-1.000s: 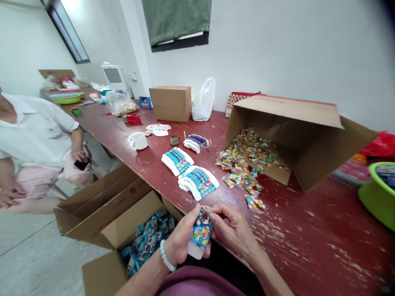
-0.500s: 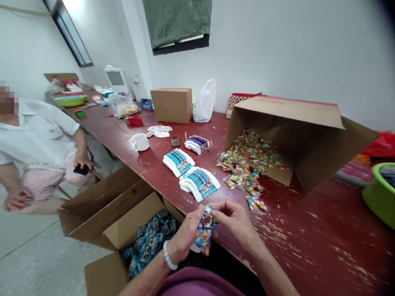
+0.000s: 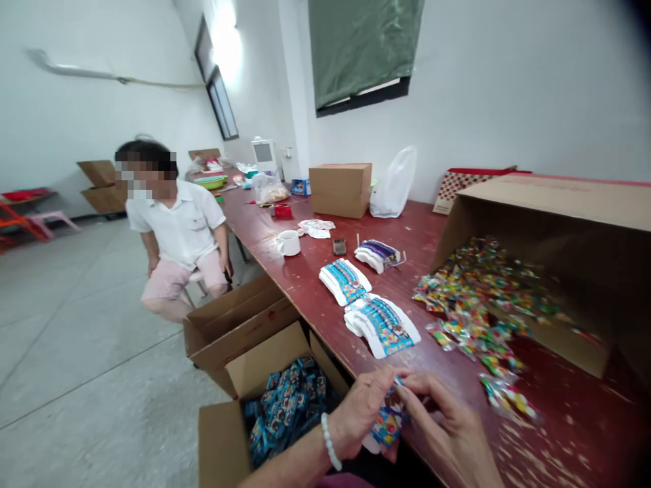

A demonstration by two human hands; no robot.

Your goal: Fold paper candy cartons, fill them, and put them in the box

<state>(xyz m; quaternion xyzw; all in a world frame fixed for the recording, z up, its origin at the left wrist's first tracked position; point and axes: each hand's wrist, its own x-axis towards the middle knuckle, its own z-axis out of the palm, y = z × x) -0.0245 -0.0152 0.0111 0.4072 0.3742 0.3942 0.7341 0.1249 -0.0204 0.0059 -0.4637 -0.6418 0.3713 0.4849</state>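
Observation:
A small blue printed candy box point(image 3: 387, 421) is between my two hands at the table's front edge. My left hand point(image 3: 362, 411), with a pale bead bracelet at the wrist, is closed around its left side. With thumb and fingers, my right hand point(image 3: 441, 413) pinches the box's top end; what is inside the box is hidden. Just beyond lie two fanned stacks of flat blue cartons, a nearer one point(image 3: 384, 330) and a farther one point(image 3: 346, 279). Clear packets of colourful candy point(image 3: 503, 396) lie to the right of my hands.
An open carton point(image 3: 554, 339) on its side spills candy packets over the red table point(image 3: 325, 346). Below the edge, a cardboard box point(image 3: 224, 434) holds many blue boxes. A white mug point(image 3: 289, 242) and purple cartons point(image 3: 377, 254) stand farther back. A person point(image 3: 178, 224) sits at left.
My view has swung left, so everything sits farther right and the seated person shows more fully. Both hands remain on the candy box, fingers still at its top end.

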